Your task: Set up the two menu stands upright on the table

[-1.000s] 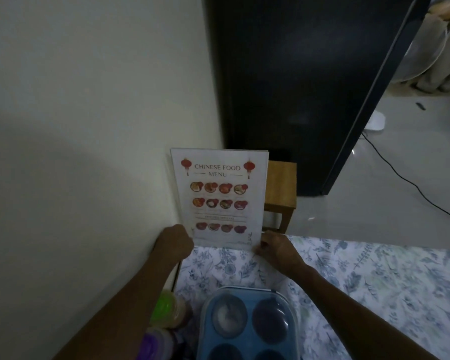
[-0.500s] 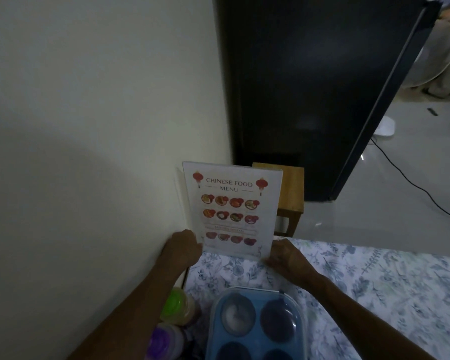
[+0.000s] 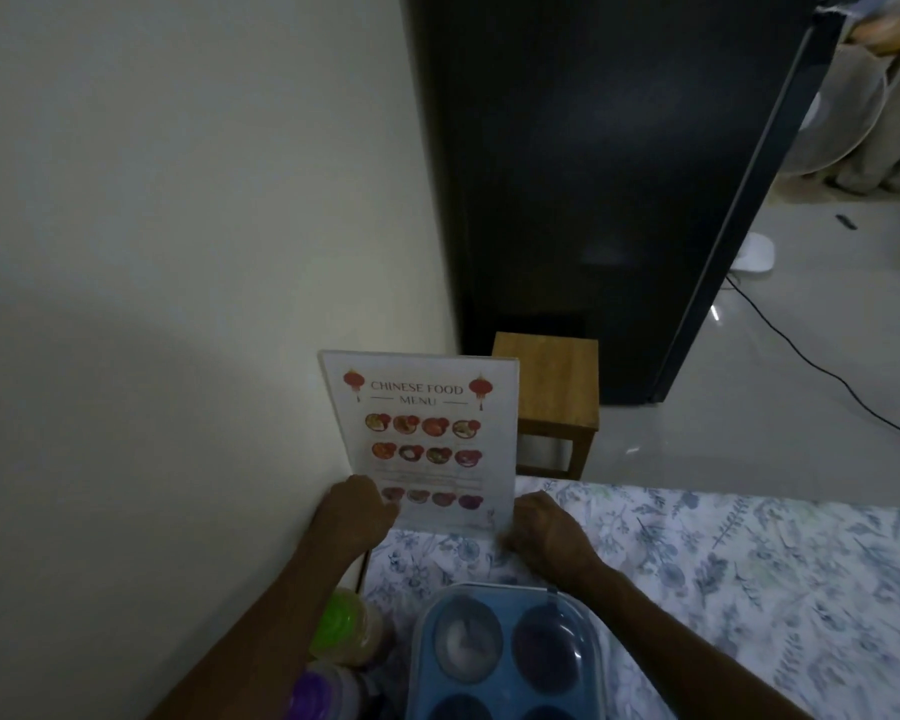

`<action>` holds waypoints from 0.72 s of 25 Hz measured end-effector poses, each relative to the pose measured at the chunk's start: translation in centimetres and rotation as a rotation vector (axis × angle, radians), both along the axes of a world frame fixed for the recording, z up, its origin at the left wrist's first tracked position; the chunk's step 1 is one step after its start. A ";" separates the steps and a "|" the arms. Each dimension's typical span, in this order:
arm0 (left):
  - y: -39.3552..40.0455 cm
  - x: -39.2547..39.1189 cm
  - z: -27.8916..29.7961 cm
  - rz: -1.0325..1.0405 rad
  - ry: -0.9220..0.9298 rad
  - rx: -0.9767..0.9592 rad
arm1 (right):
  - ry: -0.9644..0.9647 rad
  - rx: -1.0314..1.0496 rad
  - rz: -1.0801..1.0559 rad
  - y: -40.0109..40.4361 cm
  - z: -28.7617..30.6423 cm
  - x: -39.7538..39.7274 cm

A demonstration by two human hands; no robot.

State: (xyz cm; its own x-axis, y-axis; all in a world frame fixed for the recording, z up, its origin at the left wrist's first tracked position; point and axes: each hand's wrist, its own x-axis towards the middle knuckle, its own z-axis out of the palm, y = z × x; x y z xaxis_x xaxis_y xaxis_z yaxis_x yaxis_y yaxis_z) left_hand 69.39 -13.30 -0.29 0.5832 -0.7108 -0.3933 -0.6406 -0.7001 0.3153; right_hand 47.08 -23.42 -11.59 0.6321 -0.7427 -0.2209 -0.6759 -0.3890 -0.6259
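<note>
A clear acrylic menu stand (image 3: 424, 439) with a "Chinese Food Menu" sheet stands upright at the far left corner of the table (image 3: 749, 574), next to the wall. My left hand (image 3: 352, 517) grips its lower left edge. At its lower right corner my right hand (image 3: 544, 530) rests on the floral cloth, fingers against the base. Only one menu stand is in view.
A blue compartment container (image 3: 505, 652) with a clear lid sits close in front. Jars with a green lid (image 3: 341, 623) and a purple lid (image 3: 315, 693) stand by the wall. Beyond the table are a wooden stool (image 3: 554, 392), a tall black cabinet (image 3: 609, 174) and a floor cable (image 3: 822, 366).
The menu stand and both hands stay at the table's far left corner. My head has shifted, so the stand sits lower in view. My right hand has settled at the base.
</note>
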 end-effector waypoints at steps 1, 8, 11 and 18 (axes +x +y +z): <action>0.0 0.1 -0.1 0.004 0.002 -0.007 | 0.007 0.001 0.005 0.0 0.0 0.0; 0.1 0.1 -0.4 -0.012 0.032 -0.012 | 0.009 -0.007 0.010 0.6 0.7 -0.6; 0.5 0.0 -0.8 -0.024 0.037 -0.001 | 0.018 -0.010 0.017 0.4 1.4 -0.8; 2.0 -1.1 -1.4 -0.014 0.099 0.017 | -0.051 0.042 -0.093 1.4 2.0 -2.1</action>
